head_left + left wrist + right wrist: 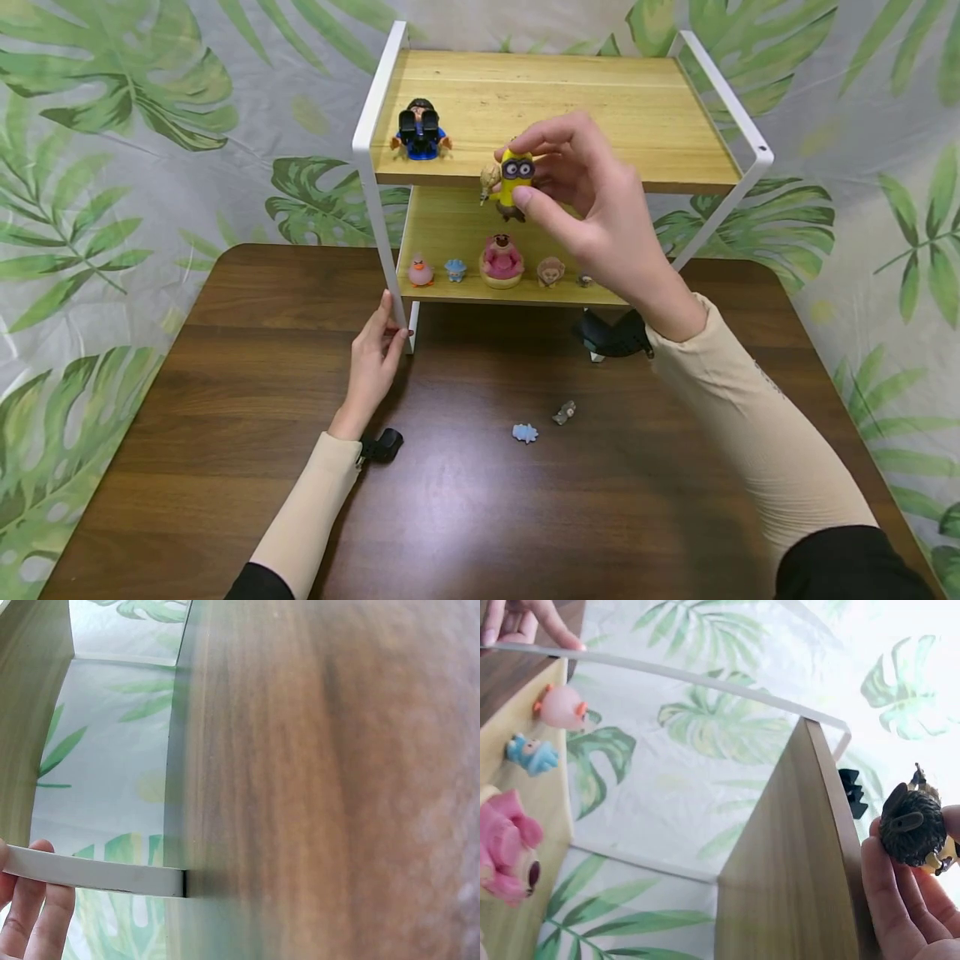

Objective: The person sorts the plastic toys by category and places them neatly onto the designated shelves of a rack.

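My right hand (600, 204) pinches a yellow Minion figure (516, 177) with goggles between thumb and fingers, in front of the top board's front edge. The right wrist view shows the figure's dark, rough underside (913, 832) facing the camera. Low on the left side, my left hand (371, 358) holds the white metal leg (97, 874) of a two-tier shelf (540, 92). On the top board, at the left, stands a figure in blue with black binoculars (418, 129).
Along the lower board stand a pink duck figure (421, 272), a small blue figure (455, 269), a pink bear (502, 260), a brownish figure (551, 271) and another partly hidden one. A pale blue figure (525, 433) and a grey one (564, 412) lie on the dark wooden table (465, 517).
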### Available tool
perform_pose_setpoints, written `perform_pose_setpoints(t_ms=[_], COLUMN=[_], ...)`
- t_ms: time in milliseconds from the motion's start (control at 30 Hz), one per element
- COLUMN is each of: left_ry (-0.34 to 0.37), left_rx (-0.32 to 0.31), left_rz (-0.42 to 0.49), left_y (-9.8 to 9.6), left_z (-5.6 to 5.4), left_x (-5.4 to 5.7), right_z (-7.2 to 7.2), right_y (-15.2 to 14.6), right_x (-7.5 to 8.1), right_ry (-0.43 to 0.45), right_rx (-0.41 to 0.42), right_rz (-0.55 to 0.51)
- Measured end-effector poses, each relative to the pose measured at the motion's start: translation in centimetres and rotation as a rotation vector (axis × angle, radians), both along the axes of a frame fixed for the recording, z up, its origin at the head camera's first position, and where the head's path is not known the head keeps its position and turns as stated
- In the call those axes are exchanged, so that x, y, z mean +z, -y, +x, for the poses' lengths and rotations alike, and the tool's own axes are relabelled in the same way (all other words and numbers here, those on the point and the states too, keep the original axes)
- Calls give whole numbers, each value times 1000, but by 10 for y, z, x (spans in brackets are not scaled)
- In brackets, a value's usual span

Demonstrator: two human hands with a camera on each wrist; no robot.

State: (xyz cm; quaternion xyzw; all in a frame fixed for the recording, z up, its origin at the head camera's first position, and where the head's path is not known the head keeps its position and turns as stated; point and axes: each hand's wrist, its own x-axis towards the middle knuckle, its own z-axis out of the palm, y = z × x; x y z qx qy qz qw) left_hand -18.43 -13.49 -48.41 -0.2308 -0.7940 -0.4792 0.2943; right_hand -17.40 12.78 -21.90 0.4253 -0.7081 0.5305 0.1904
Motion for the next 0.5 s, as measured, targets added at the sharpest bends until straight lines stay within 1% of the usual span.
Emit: perform_pose_setpoints(t_ms=[233, 333, 500], left_ry=[14, 18, 19], left_rx=[0, -1, -3], left_rz=[2, 3, 1], left_y=[0, 0, 0], left_z=[1, 1, 1], left_x=[1, 2, 2], right_z=[-11, -13, -15], right_y=[5, 8, 13], right_x=[9, 13, 19], right_ry=[16, 60, 119], right_rx=[9, -13, -55], right_rz=[-52, -76, -85])
